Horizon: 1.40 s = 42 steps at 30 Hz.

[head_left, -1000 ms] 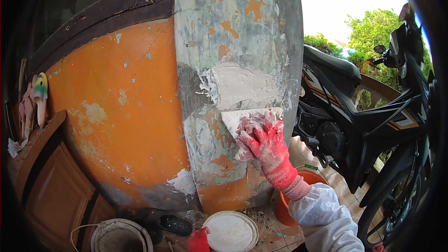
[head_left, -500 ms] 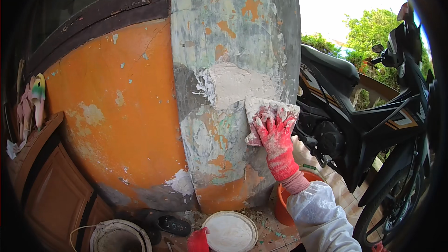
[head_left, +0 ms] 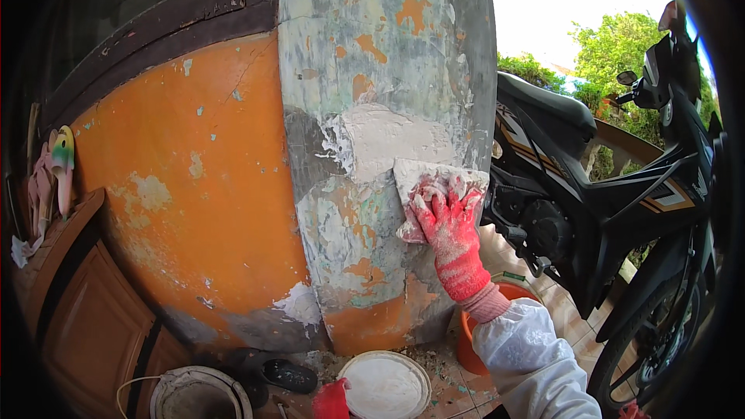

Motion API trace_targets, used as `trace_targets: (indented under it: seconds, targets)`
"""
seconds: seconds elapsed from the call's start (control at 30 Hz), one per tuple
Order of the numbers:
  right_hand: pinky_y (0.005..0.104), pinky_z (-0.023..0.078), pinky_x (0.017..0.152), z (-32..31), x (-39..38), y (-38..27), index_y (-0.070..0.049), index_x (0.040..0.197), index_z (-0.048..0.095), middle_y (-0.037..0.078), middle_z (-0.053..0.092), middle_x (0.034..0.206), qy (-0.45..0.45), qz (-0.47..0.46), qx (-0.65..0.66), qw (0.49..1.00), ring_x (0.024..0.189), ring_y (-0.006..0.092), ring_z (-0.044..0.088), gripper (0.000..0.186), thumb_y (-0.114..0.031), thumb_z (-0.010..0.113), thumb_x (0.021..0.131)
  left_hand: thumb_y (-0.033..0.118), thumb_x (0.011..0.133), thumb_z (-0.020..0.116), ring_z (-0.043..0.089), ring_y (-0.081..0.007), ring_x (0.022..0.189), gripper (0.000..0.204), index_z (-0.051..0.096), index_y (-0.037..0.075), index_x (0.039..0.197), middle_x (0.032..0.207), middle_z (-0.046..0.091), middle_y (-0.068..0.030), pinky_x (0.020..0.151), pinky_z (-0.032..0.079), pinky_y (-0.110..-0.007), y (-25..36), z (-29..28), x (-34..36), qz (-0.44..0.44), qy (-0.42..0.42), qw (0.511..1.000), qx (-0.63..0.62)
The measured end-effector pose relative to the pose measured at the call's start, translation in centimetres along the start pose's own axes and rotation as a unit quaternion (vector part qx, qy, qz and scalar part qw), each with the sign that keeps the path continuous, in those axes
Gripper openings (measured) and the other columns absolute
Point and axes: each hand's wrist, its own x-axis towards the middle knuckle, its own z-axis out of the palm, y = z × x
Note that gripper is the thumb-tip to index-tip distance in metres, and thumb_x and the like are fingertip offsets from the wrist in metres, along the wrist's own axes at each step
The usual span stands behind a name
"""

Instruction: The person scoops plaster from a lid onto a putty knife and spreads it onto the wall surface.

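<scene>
Pressed against the peeling grey-green pillar is a wide, putty-smeared flat scraper, held by my right hand in a red glove with its fingers spread over the blade. The blade's top edge overlaps the lower part of a fresh off-white putty patch. Low in the picture, my left hand, also red-gloved and cut off by the lower edge, grips the left rim of a round white lid coated with pale material.
An orange wall adjoins the pillar. A black motorbike stands right. An orange bucket, dark sandals and a dirty pail are low down. A wooden cabinet and pink items sit left.
My right hand has slid the scraper up and rightward along the pillar, easing slightly left in the last half second. The wall has shifted a little left in view.
</scene>
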Motion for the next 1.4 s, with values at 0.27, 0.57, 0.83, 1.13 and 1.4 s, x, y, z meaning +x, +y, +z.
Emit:
trace_targets:
  seconds: [0.27,0.57,0.83,1.13,1.4]
  targets:
    - [0.0566,0.023,0.106,-6.3,3.1,2.4,-0.015,0.136,0.042,0.013,0.043,0.133,0.064,0.05,0.181,0.98,0.131,0.0439,0.03,0.074,0.006,0.058,0.067,0.013,0.095,0.052,0.059,-0.0153,0.092,0.023,0.065,-0.001,0.107,0.101,0.066,-0.006,0.083,0.047,-0.028,-0.9,1.4,0.2,0.039,0.01,0.999,-0.021]
    - [0.0538,0.026,0.105,-3.8,-0.6,-3.8,-0.018,0.137,0.041,0.013,0.044,0.132,-0.052,-0.074,0.06,0.994,0.132,0.0407,0.031,0.062,-0.009,0.055,0.078,0.018,0.094,0.053,0.059,-0.0157,0.09,0.024,0.065,0.001,0.106,0.098,0.066,-0.0061,0.082,0.046,-0.03,-1.1,-0.3,0.1,-0.045,0.022,0.996,-0.077]
    - [0.0461,0.027,0.109,-8.3,3.7,0.3,-0.011,0.133,0.046,0.013,0.044,0.134,0.116,0.042,0.247,0.961,0.128,0.0404,0.034,0.069,0.013,0.05,0.069,0.017,0.096,0.048,0.059,-0.0186,0.094,0.025,0.064,0.003,0.108,0.101,0.066,-0.0086,0.083,0.045,-0.032,-7.0,-0.5,0.4,0.118,0.035,0.976,0.177]
    - [0.0615,0.027,0.101,-2.4,0.9,-3.7,-0.022,0.133,0.043,0.01,0.043,0.135,-0.026,-0.056,-0.038,0.997,0.13,0.0402,0.035,0.052,-0.02,0.051,0.082,0.016,0.095,0.052,0.058,-0.0162,0.094,0.022,0.065,0.002,0.105,0.1,0.065,-0.007,0.083,0.046,-0.03,-2.0,0.3,0.0,-0.035,0.021,0.993,-0.106]
    - [0.0543,0.028,0.103,-7.3,5.1,0.2,-0.021,0.133,0.046,0.007,0.044,0.134,0.068,0.018,0.065,0.995,0.131,0.0393,0.033,0.055,-0.014,0.055,0.079,0.02,0.095,0.051,0.059,-0.0175,0.094,0.026,0.064,0.001,0.107,0.102,0.066,-0.0085,0.084,0.046,-0.031,-6.4,-0.1,0.4,-0.089,0.006,0.979,-0.185]
